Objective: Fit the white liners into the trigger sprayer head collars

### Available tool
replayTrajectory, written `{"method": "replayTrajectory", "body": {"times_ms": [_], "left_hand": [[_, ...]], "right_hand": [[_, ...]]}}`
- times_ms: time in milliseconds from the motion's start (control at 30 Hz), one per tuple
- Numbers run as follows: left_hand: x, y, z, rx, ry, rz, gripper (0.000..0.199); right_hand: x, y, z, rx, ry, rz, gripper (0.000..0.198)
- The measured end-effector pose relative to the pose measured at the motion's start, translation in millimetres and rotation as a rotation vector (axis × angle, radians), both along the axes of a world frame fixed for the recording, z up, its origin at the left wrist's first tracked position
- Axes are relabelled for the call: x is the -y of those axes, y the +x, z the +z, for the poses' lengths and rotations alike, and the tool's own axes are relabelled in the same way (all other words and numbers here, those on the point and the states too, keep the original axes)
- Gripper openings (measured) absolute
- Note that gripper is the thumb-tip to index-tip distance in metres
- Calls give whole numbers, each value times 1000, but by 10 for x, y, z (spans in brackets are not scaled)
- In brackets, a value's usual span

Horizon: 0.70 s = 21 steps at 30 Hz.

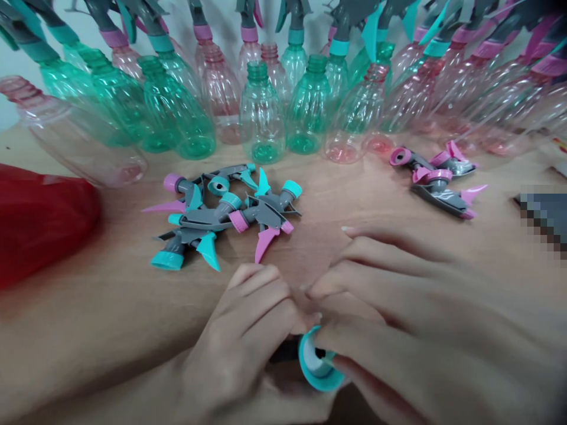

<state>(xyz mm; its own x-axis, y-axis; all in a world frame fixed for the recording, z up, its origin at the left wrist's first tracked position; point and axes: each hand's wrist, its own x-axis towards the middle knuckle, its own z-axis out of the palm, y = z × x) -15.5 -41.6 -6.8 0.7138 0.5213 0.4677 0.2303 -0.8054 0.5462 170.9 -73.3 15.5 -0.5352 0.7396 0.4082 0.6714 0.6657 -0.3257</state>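
Observation:
At the bottom of the head view, my left hand [248,330] is closed around a spray head, its fingers curled over the dark body. The spray head's teal collar [322,381] faces up toward me, with a whitish inside and a dark hole. My right hand [411,330] pinches at the collar's opening with thumb and forefinger, the other fingers stretched out above; whether a small part sits between the fingertips is hidden. Just beyond my hands lies a pile of grey spray heads [208,218] with teal and pink collars and triggers.
Several pink-collared spray heads [438,180] lie at the right. Green and pink clear bottles [262,118] stand in rows along the back, many capped with spray heads. A pink bottle [84,141] leans at the left near a red bag [44,218]. A pixelated dark object [547,215] lies far right.

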Motion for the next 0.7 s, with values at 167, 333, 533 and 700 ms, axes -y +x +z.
{"method": "replayTrajectory", "body": {"times_ms": [167,333,533,700], "left_hand": [[-11,34,-12,16,15,32,18],[-17,32,-12,23,84,15,18],[-41,30,-23,-36,119,71,16],[-36,17,-61,-18,122,112,15]], "right_hand": [[63,-68,167,194,60,-81,16],[115,-124,217,202,21,-112,19],[138,-229,190,178,-5,-132,13],[32,-214,159,193,-31,-40,12]]}}
